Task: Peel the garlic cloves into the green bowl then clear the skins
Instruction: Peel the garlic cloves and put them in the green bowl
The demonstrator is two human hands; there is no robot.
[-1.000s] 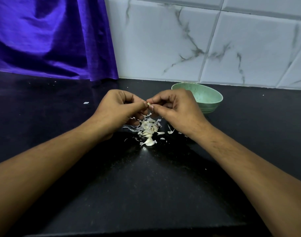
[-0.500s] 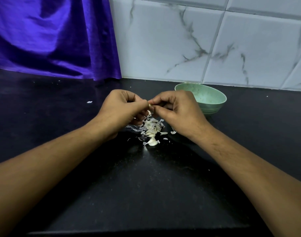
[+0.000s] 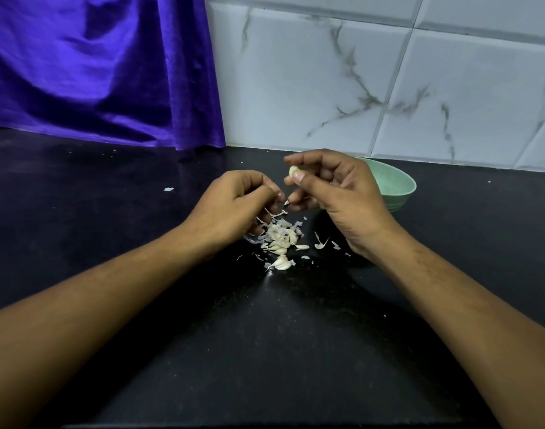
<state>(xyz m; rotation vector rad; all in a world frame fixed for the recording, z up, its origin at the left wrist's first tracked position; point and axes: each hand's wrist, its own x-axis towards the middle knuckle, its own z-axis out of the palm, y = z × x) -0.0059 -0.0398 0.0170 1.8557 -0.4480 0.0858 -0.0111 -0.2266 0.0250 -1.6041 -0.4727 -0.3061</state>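
1. The green bowl (image 3: 398, 187) stands at the back of the bench, near the wall. From my feed the right hand covers its left side, and I cannot see inside it.
2. The right hand (image 3: 336, 193) is raised in front of the bowl, pinching a pale, smooth garlic clove (image 3: 294, 171) between thumb and forefinger.
3. The left hand (image 3: 231, 209) is lower, just beside it, with fingers curled and tips pinching a sliver of skin (image 3: 285, 203).
4. A heap of skins and cloves (image 3: 279, 236) lies under both hands, white and papery, with scraps scattered to the right.
5. The black bench (image 3: 265, 351) carries everything.
6. A purple cloth (image 3: 95, 66) hangs at the back left, beside the marbled white tiles (image 3: 388, 72).
7. One stray flake (image 3: 168, 189) lies well apart, to the left.
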